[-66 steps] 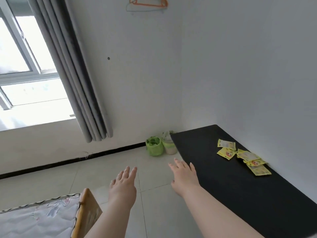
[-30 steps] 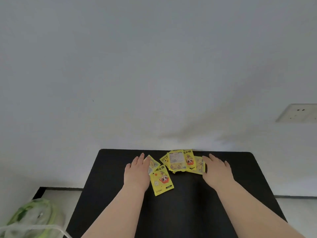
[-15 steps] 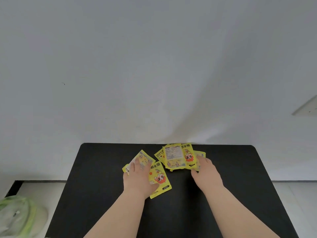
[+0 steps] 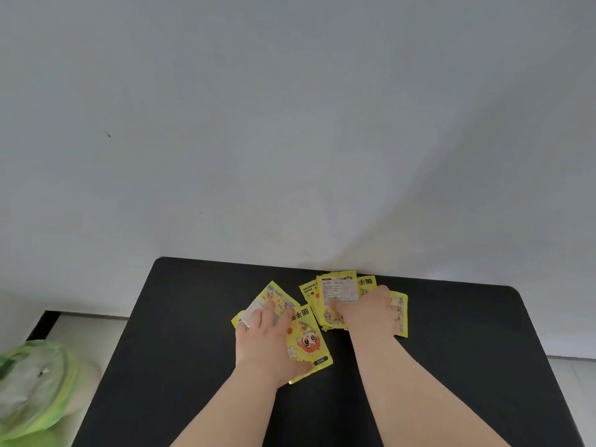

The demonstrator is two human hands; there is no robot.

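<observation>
Backdrop: white wall point(image 4: 290, 124) behind a black bench point(image 4: 451, 350); a green bag point(image 4: 35, 382) lies on the floor at the left.
Sachets: yellow sachets on the bench's far half, close to the wall. A left pair point(image 4: 306, 341) overlaps, and a right pile point(image 4: 338, 290) is stacked just beside it.
Change: a second ago both hands flanked the sachets; now each has closed in and lies on top of its own group.
Left grip: left hand point(image 4: 264, 340) is flat, fingers spread wide, pressing the left pair to the bench.
Right grip: right hand point(image 4: 367, 314) covers the right pile with bent fingers; I cannot tell whether it pinches or only presses.
Meaning: probably the start of gathering the sachets into one stack; none is lifted yet.
</observation>
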